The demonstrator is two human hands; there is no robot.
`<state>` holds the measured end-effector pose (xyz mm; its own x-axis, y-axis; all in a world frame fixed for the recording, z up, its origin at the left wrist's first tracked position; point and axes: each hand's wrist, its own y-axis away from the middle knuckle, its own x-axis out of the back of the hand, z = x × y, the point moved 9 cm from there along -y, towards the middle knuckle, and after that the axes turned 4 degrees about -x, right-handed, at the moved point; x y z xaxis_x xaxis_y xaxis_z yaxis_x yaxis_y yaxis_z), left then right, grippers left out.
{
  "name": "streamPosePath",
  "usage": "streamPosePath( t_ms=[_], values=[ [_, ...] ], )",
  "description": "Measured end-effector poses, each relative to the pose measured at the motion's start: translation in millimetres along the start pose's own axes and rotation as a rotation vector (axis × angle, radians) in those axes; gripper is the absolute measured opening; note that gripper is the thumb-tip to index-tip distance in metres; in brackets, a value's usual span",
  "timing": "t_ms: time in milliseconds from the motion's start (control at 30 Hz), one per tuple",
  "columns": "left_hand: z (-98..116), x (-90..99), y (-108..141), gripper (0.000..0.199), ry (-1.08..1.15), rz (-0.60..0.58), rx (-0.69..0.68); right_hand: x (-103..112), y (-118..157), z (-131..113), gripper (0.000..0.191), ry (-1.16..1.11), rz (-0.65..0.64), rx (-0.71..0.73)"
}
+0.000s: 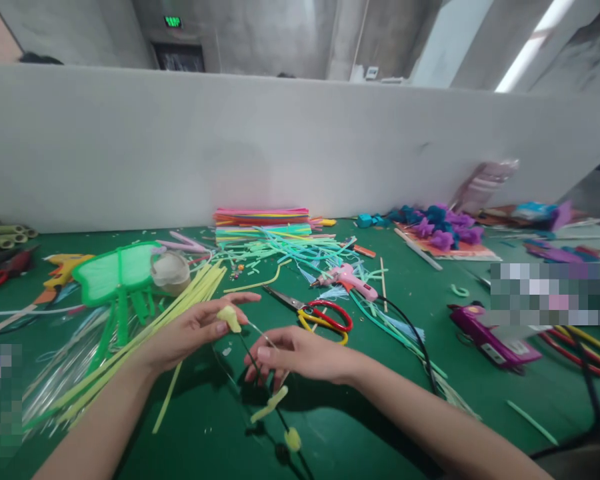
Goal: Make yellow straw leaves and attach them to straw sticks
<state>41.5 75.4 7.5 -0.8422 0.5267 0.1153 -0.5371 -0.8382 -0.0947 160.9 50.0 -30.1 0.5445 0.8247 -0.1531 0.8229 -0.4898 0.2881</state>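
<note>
A thin dark stem (250, 353) with pale yellow pieces on it slants across the front middle. My left hand (200, 330) pinches its upper end at a small yellow piece (229, 319). My right hand (290, 357) is closed around the middle of the stem, thumb against the fingers. Below that hand, a longer yellow piece (270, 405) and a rounded yellow bud (293, 439) sit along the stem. A thin clear strand runs between the hands. Scissors (330, 317) with red and yellow handles lie open just beyond my right hand.
Yellow strips (200, 293) and a green mesh piece (117, 272) lie left, near an orange glue gun (63, 267). Behind the scissors rests a pink glue gun (347, 279) with a black cord. A purple glue gun (497, 337) lies right. A white partition (300, 147) borders the green table.
</note>
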Motion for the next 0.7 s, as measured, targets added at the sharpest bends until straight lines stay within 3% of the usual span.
streamPosePath(
  t_ms=[133,233,333,433,567,700],
  values=[
    [18,11.0,5,0.012,-0.116,0.077,-0.146,-19,7,-9,0.042,-0.028,-0.089,0.056],
    [22,11.5,3,0.021,-0.089,0.116,-0.177,-17,12,-14,0.035,-0.067,-0.038,0.074],
    [6,22.9,-2,0.044,0.049,0.290,-0.060,-5,14,-19,0.028,0.010,0.156,0.104],
    [-18,41.2,0,0.036,0.207,0.488,0.106,10,19,-28,0.021,0.228,0.412,0.166],
    [-35,44.7,4,0.042,0.259,0.451,0.298,16,17,-29,0.017,0.461,0.564,0.151],
    [-25,36.7,3,0.032,0.007,0.369,0.318,11,14,-25,0.023,0.630,0.534,0.116]
  ],
)
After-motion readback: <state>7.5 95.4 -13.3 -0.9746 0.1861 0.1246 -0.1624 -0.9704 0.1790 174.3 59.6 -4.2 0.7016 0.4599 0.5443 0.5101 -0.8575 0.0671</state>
